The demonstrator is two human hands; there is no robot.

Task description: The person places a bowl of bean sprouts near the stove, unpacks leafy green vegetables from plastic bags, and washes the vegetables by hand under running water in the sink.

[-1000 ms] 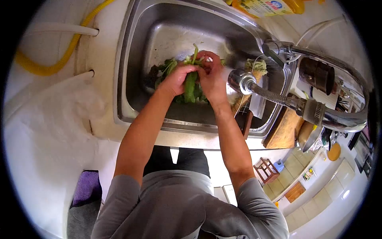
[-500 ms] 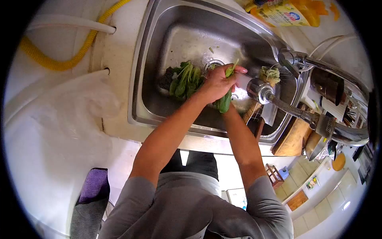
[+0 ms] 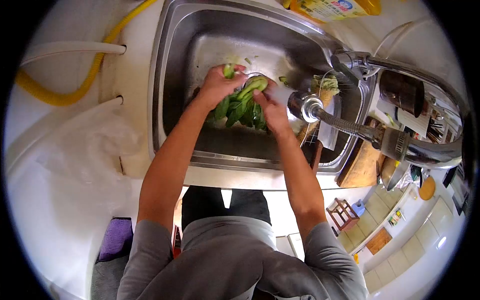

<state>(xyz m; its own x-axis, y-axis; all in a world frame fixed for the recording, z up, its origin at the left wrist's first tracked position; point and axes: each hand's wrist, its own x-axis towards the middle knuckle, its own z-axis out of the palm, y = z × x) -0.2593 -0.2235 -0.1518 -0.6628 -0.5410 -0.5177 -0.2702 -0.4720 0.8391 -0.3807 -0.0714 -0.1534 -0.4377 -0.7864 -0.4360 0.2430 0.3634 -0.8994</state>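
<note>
Over the steel sink [image 3: 200, 159], my left hand [image 3: 219, 86] is closed round a pale green stem [image 3: 229, 70]. Just right of it, my right hand [image 3: 270, 104] grips a bunch of leafy greens [image 3: 245, 104], its pale stem base pointing up between the two hands and its dark leaves hanging down. Water runs from the faucet head [image 3: 305, 106] close beside my right hand. Small green scraps [image 3: 248, 60] lie on the sink bottom. Whatever lies under the hands and leaves is mostly hidden.
At the sink's right side are a wire rack, a knife [image 3: 327, 131] and a yellowish root vegetable [image 3: 327, 92]. A wooden cutting board [image 3: 362, 162] stands beyond. A yellow bottle [image 3: 335, 9] lies behind the sink. A yellow hose [image 3: 75, 95] curves at the left.
My left hand has moved left, away from the faucet, with a stem in it. My right hand now shows, holding a leafy bunch. The view has shifted slightly.
</note>
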